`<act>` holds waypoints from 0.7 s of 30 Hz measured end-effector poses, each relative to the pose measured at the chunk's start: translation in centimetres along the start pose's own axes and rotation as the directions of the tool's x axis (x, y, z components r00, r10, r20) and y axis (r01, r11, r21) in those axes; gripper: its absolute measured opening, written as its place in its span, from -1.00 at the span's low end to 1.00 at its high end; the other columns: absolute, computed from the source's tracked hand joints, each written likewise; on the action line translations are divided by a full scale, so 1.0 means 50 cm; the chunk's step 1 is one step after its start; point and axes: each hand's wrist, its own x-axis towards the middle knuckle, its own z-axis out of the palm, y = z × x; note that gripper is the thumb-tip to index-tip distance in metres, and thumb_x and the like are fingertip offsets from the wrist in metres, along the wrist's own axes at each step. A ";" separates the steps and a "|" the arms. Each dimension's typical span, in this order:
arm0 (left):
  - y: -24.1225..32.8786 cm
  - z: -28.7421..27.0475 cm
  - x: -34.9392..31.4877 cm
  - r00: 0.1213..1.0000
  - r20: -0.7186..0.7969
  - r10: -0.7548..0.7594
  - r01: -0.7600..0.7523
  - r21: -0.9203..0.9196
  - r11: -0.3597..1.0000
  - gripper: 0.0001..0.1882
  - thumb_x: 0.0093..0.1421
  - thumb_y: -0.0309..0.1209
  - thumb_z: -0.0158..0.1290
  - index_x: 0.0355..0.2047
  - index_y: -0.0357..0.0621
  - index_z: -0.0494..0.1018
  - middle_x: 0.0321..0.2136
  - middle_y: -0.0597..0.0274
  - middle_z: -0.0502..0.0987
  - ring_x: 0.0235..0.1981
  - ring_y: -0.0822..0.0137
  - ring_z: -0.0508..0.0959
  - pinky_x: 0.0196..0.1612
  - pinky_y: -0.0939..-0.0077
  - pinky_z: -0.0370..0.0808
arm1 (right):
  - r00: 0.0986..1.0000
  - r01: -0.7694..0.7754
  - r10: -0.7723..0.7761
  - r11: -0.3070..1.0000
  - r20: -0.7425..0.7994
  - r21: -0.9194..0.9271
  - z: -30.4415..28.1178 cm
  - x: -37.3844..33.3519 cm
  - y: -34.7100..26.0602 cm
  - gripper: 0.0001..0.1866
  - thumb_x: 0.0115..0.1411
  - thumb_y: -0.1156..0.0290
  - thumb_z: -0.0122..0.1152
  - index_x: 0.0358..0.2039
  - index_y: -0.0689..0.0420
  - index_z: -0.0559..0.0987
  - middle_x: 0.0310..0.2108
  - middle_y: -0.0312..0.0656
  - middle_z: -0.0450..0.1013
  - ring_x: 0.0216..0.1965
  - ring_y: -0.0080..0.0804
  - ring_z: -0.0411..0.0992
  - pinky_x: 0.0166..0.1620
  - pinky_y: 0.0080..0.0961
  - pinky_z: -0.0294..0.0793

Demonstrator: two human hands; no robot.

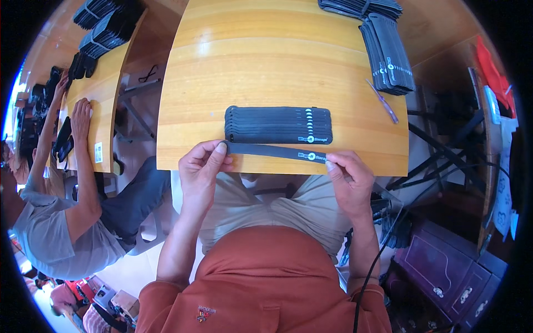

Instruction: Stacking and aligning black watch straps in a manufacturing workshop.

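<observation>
A dark grey strap [266,150] with white printing is stretched between my two hands at the table's near edge. My left hand [203,161] pinches its left end between thumb and fingers. At the other end, my right hand [350,172] grips the strap beside the print. Just beyond it lies a row of several like straps [266,123], overlapped in a fan with their printed ends on the right. The held strap runs almost parallel to that row, slightly lower at its right end.
Bundled straps [387,53] lie at the table's far right, with another bundle [363,6] behind. A thin purple-handled tool [383,102] rests near the right edge of the wooden table [244,61]. On the left, a co-worker [72,222] handles dark pieces at another table [108,83]. A black cable [383,244] hangs past my right arm.
</observation>
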 end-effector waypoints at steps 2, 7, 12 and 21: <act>0.002 0.004 0.002 1.000 -0.010 -0.004 0.004 0.054 0.999 -0.83 0.39 -0.44 0.20 -0.12 -0.31 0.61 -0.38 0.23 0.65 -0.39 0.50 0.62 -0.30 0.58 0.63 | 1.000 -0.025 0.025 1.000 -0.001 0.015 -0.003 0.004 0.010 -0.87 0.27 0.60 0.30 -0.17 0.24 0.68 -0.27 -0.10 0.60 -0.29 -0.36 0.60 -0.24 -0.51 0.57; 0.014 0.018 0.006 0.998 -0.053 0.022 -0.005 0.314 0.950 -0.84 0.32 -0.49 0.27 -0.17 -0.36 0.64 -0.48 0.30 0.64 -0.50 0.57 0.56 -0.40 0.68 0.54 | 0.996 -0.084 0.084 0.996 -0.010 0.013 -0.004 0.014 0.016 -0.88 0.29 0.60 0.30 -0.17 0.25 0.68 -0.28 -0.12 0.59 -0.32 -0.43 0.57 -0.30 -0.56 0.53; 0.019 0.016 0.019 0.998 -0.052 -0.018 0.036 0.367 0.930 -0.85 0.31 -0.49 0.28 -0.21 -0.36 0.63 -0.48 0.29 0.64 -0.50 0.58 0.56 -0.41 0.67 0.54 | 0.995 -0.046 0.045 0.999 -0.086 -0.011 0.005 0.018 0.030 -0.90 0.26 0.59 0.33 -0.20 0.25 0.67 -0.32 -0.16 0.59 -0.43 -0.51 0.51 -0.39 -0.60 0.45; 0.029 0.022 0.029 0.996 -0.073 -0.057 0.081 0.386 0.919 -0.85 0.33 -0.49 0.26 -0.20 -0.36 0.63 -0.45 0.28 0.65 -0.48 0.59 0.56 -0.45 0.65 0.57 | 0.997 -0.021 0.013 0.994 -0.079 -0.103 0.006 0.039 0.025 -0.89 0.24 0.61 0.33 -0.21 0.27 0.67 -0.35 -0.12 0.59 -0.49 -0.48 0.47 -0.43 -0.54 0.40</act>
